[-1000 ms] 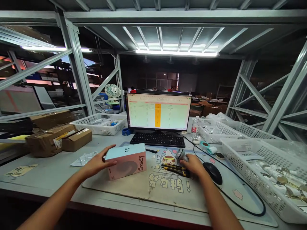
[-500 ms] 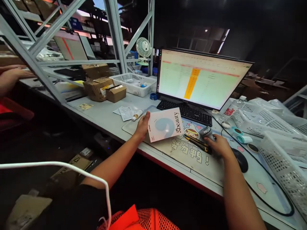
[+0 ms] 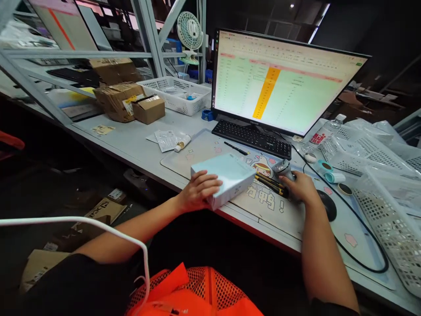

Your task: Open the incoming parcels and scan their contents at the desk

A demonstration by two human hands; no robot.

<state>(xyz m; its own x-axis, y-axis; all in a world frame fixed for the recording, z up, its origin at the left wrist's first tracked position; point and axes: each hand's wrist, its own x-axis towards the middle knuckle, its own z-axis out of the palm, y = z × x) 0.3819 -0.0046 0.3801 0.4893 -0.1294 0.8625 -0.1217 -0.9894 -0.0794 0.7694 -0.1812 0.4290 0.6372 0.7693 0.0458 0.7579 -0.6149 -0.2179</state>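
My left hand [image 3: 201, 192] grips a small pale-blue and white carton [image 3: 226, 175] at its near left corner, fingers lying across the top face and the thumb hidden. The carton is over the front of the desk mat; whether it rests on the mat I cannot tell. My right hand [image 3: 301, 188] is wrapped round the handle of a grey handheld barcode scanner [image 3: 283, 168], low over the mat. Just left of the scanner lie yellow-and-black utility knives [image 3: 271, 183]. A black computer mouse [image 3: 327, 205] sits beside my right wrist.
A monitor [image 3: 279, 83] showing a spreadsheet stands behind a black keyboard [image 3: 251, 138]. Brown boxes [image 3: 149, 109] and a white basket [image 3: 184, 103] are at the back left. Another white basket [image 3: 384, 219] and tape rolls [image 3: 334, 177] lie right. A black cable [image 3: 365, 219] loops across the mat.
My left hand has turned the carton from its printed face to a plain pale-blue face and shifted its hold over the top. A black pen shows behind it. The right hand stays on the scanner.
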